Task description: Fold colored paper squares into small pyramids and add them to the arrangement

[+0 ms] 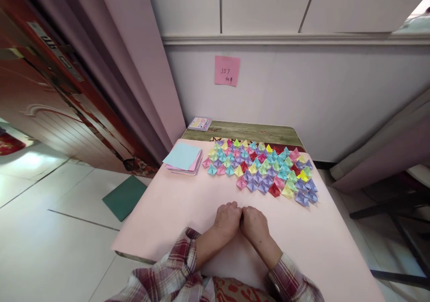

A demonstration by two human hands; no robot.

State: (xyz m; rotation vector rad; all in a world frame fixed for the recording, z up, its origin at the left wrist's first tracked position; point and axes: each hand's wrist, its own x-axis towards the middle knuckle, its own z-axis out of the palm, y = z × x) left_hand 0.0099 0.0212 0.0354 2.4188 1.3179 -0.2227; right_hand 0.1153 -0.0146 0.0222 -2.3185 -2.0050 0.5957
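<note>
My left hand and my right hand rest on the pale pink table cover, curled into fists with their knuckles touching. Nothing shows between the fingers, though their undersides are hidden. Beyond them lie rows of small folded paper pieces in purple, blue, green, yellow, pink and red, each with a raised point. To the left of these pieces sits a stack of square paper sheets, light blue on top with pink and purple layers below.
A small printed packet lies at the table's back left corner. A pink note with handwriting is stuck to the wall. On the floor at left is a dark green square. Curtains hang on the left, and dark bars stand at right.
</note>
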